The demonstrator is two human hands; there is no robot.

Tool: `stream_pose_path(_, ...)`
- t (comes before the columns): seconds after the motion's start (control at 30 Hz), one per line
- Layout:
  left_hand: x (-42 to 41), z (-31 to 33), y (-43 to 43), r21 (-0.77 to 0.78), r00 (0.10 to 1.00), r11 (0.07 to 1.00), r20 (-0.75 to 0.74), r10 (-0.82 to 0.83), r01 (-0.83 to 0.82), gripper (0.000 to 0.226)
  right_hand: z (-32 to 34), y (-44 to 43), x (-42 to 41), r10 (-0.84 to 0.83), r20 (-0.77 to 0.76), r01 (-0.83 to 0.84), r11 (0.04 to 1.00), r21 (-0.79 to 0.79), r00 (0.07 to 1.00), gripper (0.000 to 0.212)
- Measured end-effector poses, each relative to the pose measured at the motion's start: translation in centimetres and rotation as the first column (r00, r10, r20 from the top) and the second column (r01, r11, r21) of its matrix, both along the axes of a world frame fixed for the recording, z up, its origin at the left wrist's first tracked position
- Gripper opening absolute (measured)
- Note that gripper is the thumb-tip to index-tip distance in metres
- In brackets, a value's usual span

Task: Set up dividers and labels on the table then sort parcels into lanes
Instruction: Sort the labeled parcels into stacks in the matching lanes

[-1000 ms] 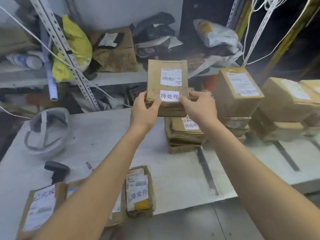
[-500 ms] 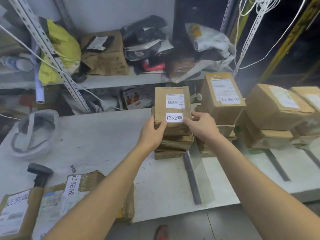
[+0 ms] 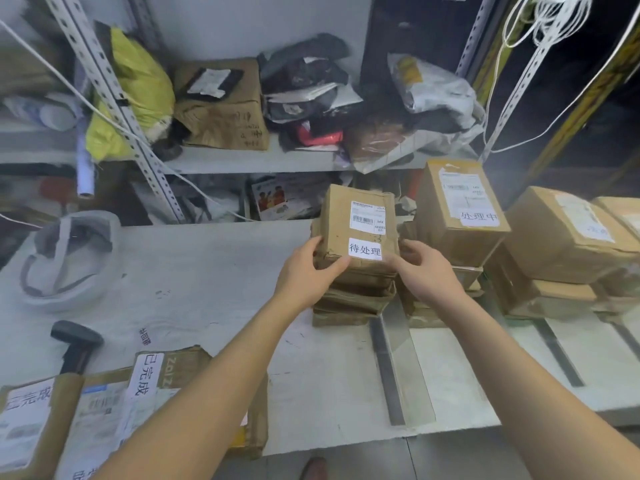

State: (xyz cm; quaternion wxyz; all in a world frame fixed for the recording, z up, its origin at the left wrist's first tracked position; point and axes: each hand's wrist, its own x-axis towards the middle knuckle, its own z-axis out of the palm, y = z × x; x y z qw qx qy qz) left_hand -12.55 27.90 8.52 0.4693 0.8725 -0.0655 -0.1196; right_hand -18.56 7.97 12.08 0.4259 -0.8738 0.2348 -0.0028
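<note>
Both hands hold a flat brown parcel (image 3: 358,230) on top of a stack of similar parcels (image 3: 353,299) near the middle of the white counter (image 3: 207,271). The left hand (image 3: 308,275) grips the parcel's near left corner, thumb on its top face beside the white label reading 待处理 (image 3: 365,250). The right hand (image 3: 424,271) curls around its right edge; whether the parcel already rests fully on the stack is hard to tell.

A clear divider on a dark base strip (image 3: 388,368) stands on the counter just right of this stack. Beyond it a taller box marked 处理中 (image 3: 457,209) sits on another stack, and further boxes (image 3: 568,237) lie to the right past a second strip (image 3: 561,355).

At the near left edge lie parcels labelled 已完成 (image 3: 145,379). A black handheld scanner (image 3: 74,344) stands beside them, with a white hard hat (image 3: 69,258) upturned further back.
</note>
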Motion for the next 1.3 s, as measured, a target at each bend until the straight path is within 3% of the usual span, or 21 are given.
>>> stream_pose_path(0.17,-1.8,1.9,2.3,0.287,0.988,0.957,0.127,-0.086,0.047,0.087,2.0,0.9,-1.7,0.188,0.081,-0.164,0.956,-0.242,0.979,0.062)
stream_pose_path(0.3,-4.6,3.6,4.6,0.537,0.969,0.843,0.227,-0.1,-0.039,0.081,2.4,2.1,-3.2,0.368,0.062,-0.315,0.862,-0.397,0.928,0.068)
stream_pose_path(0.47,-9.7,5.4,7.6,0.69,0.955,0.703,0.293,-0.053,-0.173,0.076,3.0,4.2,-6.4,0.546,0.018,-0.464,0.729,-0.502,0.838,0.067)
stream_pose_path(0.57,-12.5,5.9,9.4,0.721,0.95,0.66,0.31,-0.034,-0.212,0.077,3.3,5.1,-8.6,0.617,0.024,-0.504,0.664,-0.553,0.787,0.061)
stream_pose_path(0.9,-21.0,7.1,15.6,0.763,0.939,0.568,0.339,0.056,-0.31,0.07,3.8,10.0,-13.3,0.669,0.008,-0.539,0.606,-0.585,0.743,0.067)
stream_pose_path(1.03,-22.6,6.3,18.7,0.761,0.944,0.574,0.323,0.072,-0.304,0.074,3.2,12.9,-14.9,0.666,-0.004,-0.546,0.609,-0.576,0.746,0.067)
stream_pose_path(1.3,-24.4,3.7,26.1,0.675,0.952,0.681,0.285,0.116,-0.285,0.076,1.9,20.0,-17.3,0.603,-0.021,-0.518,0.668,-0.534,0.798,0.066)
